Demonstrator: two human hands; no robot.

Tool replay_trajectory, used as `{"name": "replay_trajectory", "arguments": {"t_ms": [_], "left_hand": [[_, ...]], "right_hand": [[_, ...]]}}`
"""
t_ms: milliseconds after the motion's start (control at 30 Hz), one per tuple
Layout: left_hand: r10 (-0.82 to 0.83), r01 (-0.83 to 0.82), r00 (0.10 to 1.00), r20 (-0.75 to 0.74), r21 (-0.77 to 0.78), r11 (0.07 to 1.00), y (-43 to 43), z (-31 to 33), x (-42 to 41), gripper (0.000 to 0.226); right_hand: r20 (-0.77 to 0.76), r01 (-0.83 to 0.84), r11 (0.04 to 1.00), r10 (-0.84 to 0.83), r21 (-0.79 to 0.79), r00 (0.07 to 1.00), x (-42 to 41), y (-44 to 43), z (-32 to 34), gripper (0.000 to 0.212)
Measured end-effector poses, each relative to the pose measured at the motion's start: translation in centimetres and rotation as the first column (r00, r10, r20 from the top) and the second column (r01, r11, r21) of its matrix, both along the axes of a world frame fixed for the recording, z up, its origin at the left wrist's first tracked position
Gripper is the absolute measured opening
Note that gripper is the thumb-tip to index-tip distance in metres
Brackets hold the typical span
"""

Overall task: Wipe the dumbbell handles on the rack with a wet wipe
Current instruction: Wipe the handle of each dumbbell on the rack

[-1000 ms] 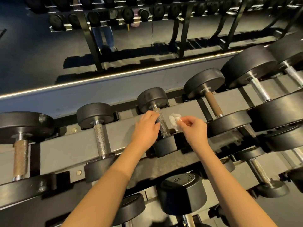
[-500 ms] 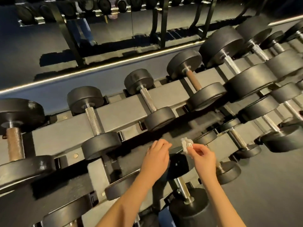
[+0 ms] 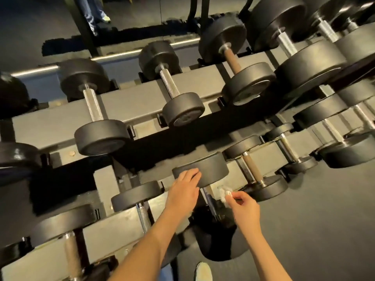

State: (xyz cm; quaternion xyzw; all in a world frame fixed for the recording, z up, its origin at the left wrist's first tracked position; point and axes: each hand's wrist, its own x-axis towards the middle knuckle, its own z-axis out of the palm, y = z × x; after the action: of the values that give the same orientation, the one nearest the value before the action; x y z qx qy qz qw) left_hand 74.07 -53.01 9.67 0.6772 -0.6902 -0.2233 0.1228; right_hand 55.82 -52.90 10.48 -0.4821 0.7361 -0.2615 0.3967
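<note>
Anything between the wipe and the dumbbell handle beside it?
Nothing visible. The wet wipe, pinched by the right hand, is just right of the handle; the left hand rests on the dumbbell's far head, on the handle's other side.

The grey rack [image 3: 142, 102] before me carries black dumbbells [image 3: 183, 111] lying side by side across its upper tier. More rest on the lower tier [image 3: 113, 226]. Those at far right look bigger, though blur obscures them.
</note>
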Motion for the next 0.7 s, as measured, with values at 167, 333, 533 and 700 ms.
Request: {"name": "replay_trajectory", "arguments": {"t_ms": [167,333,533,700], "left_hand": [[0.089,-0.077,0.994,0.067,-0.167,0.983,1.1,-3.0,-1.7,0.052],[0.142,-0.128,0.989,0.037,-0.255,0.959,1.5,-4.6,-2.3,0.053],[0.148,-0.156,0.988,-0.051,-0.33,0.931,1.8,-5.4,-2.4,0.053],[0.188,-0.206,0.978,-0.086,-0.367,0.907,1.8,-5.6,-3.0,0.054]], "right_hand": [[-0.066,-0.091,0.996,0.092,0.027,0.994,-1.9,1.3,-3.7,0.009],[-0.102,-0.203,0.979,0.201,-0.011,0.974,-2.0,0.1,-5.2,0.014],[-0.104,-0.223,0.974,0.217,-0.048,0.971,0.7,-2.9,-7.9,0.009],[-0.011,-0.162,0.98,0.161,-0.12,0.987,3.0,-4.5,-9.4,0.013]]}}
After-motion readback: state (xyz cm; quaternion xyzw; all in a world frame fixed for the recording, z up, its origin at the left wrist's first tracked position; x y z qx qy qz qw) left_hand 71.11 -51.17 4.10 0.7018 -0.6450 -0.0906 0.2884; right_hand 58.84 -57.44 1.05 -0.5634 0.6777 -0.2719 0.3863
